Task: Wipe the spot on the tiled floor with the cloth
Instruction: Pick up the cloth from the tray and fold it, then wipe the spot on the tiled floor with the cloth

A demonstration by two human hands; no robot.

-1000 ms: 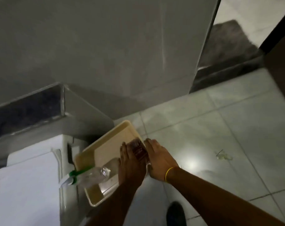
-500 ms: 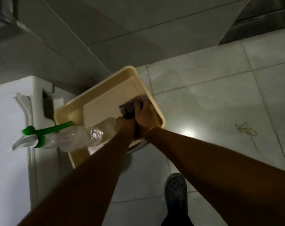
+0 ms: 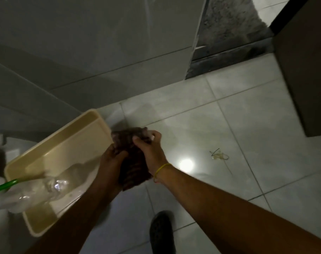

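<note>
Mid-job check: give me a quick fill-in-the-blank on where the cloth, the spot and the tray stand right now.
1. The dark cloth is held by ____ hands.
2. The yellowish spot lies on the tiled floor to the ____ of the cloth.
3. The clear bottle lies across the ____ tray.
4. The right hand has a yellow band at its ____.

Missing words: both; right; beige; wrist

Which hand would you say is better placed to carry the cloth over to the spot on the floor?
Probably the right hand. Both hands grip the cloth, but the spot lies to the right of them, on the right hand's side, while the left hand sits over the tray's edge.
</note>
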